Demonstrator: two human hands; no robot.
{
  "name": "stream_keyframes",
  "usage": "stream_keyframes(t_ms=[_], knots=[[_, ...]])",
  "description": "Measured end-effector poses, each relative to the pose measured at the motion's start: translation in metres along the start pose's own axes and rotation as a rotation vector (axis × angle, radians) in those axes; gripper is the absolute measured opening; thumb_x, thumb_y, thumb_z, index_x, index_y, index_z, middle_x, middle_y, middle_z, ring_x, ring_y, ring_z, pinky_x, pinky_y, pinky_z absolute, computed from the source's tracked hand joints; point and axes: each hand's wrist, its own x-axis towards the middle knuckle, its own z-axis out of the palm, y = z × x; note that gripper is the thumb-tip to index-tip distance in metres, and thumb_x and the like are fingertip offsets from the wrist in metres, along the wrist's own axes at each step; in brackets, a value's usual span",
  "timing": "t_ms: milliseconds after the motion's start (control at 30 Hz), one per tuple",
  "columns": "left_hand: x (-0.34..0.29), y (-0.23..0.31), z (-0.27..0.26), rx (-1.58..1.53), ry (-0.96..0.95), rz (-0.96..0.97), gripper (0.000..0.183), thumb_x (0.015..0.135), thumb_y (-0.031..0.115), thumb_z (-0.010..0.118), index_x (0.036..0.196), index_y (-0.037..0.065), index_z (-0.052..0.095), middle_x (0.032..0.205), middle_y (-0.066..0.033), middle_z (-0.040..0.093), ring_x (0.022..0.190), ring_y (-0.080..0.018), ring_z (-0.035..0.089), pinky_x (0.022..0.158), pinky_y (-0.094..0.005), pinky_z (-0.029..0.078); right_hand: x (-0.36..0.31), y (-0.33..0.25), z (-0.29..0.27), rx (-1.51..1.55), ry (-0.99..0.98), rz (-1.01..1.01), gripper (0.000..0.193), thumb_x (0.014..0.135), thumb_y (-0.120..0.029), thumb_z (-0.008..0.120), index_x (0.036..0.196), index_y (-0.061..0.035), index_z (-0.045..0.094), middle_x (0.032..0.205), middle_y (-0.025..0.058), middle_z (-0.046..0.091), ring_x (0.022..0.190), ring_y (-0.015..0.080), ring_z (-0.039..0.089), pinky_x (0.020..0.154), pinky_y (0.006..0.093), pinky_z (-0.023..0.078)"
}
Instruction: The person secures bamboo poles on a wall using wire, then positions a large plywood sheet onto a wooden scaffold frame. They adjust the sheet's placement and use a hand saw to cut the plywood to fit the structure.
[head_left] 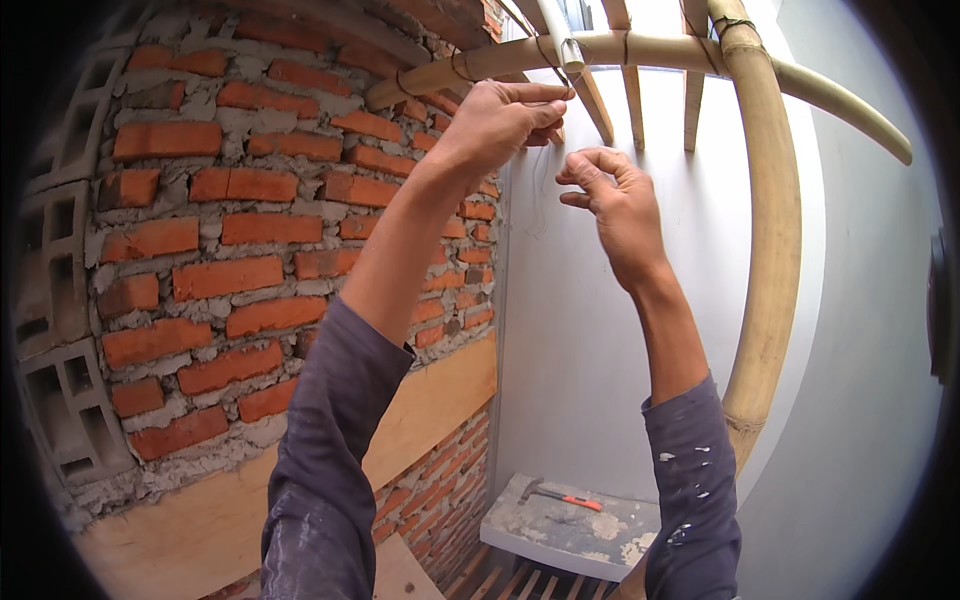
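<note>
Raised at the top centre, my left hand (505, 122) is closed in a pinch, its fingertips at a thin dark wire just below a horizontal bamboo pole (490, 62). Fine loose wire (537, 195) hangs in loops beneath that hand. My right hand (618, 205) is held slightly lower and to the right, apart from the left, thumb and fingers pressed together. Whatever it pinches is too small to make out. Dark wire ties circle the horizontal pole in several spots. The end of a pale pole (571, 55) pokes out above my left fingertips.
A thick upright bamboo pole (772, 230) crosses the horizontal one on the right. Wooden slats (634, 100) run overhead. A brick wall (240, 230) with a plywood strip (440, 395) stands left. Below, a hammer (565, 497) lies on a grey slab (530, 520).
</note>
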Motion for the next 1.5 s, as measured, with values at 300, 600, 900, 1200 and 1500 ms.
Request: stream_keyframes(t_ms=[300, 600, 900, 1200, 1500], knots=[[0.002, -0.006, 0.001, -0.132, -0.037, -0.035, 0.029, 0.083, 0.019, 0.064, 0.109, 0.008, 0.064, 0.082, -0.0053, 0.064, 0.077, -0.0116, 0.060, 0.077, -0.0226, 0.052, 0.001, -0.014, 0.004, 0.087, -0.110, 0.099, 0.015, 0.087, -0.012, 0.058, 0.085, 0.0034, 0.059, 0.071, 0.0057, 0.059, 0.066, 0.0098, 0.057, 0.059, 0.0211, 0.047], [0.016, -0.040, 0.013, -0.117, 0.129, 0.312, 0.018, 0.082, 0.013, 0.065, 0.097, 0.004, 0.067, 0.076, -0.0050, 0.065, 0.068, -0.0117, 0.061, 0.069, -0.0224, 0.051, 0.001, -0.056, -0.014, -0.395, -0.007, -0.209, 0.015, 0.077, -0.014, 0.063, 0.077, 0.0012, 0.066, 0.073, 0.0123, 0.061, 0.074, 0.0178, 0.059, 0.067, 0.0291, 0.047], [-0.020, -0.015, 0.073, -1.020, 0.182, 0.297, 0.007, 0.083, 0.006, 0.063, 0.085, 0.000, 0.058, 0.085, -0.0088, 0.062, 0.076, -0.0151, 0.063, 0.067, -0.0253, 0.055, -0.001, -0.043, 0.061, -0.916, 0.087, -0.424, 0.020, 0.067, -0.007, 0.059, 0.074, 0.0114, 0.063, 0.095, 0.0246, 0.050, 0.072, 0.0380, 0.063, 0.065, 0.0400, 0.055], [0.011, -0.072, 0.055, -0.585, 0.246, 0.283, 0.020, 0.082, 0.005, 0.062, 0.100, -0.004, 0.061, 0.091, -0.0080, 0.065, 0.080, -0.0117, 0.061, 0.069, -0.0227, 0.052, 0.004, -0.051, 0.023, -0.849, 0.157, -0.419, 0.017, 0.074, -0.010, 0.061, 0.080, 0.0047, 0.067, 0.094, 0.0176, 0.057, 0.072, 0.0234, 0.063, 0.069, 0.0303, 0.053], [0.005, -0.052, 0.008, -0.853, -0.051, 0.057, 0.033, 0.084, 0.008, 0.048, 0.116, 0.001, 0.053, 0.099, -0.0049, 0.063, 0.076, -0.0071, 0.056, 0.050, -0.0161, 0.041, -0.007, -0.083, -0.011, -0.304, -0.055, 0.007, 0.021, 0.080, -0.011, 0.058, 0.085, 0.0074, 0.065, 0.064, 0.0080, 0.058, 0.059, 0.0103, 0.054, 0.055, 0.0220, 0.043]])
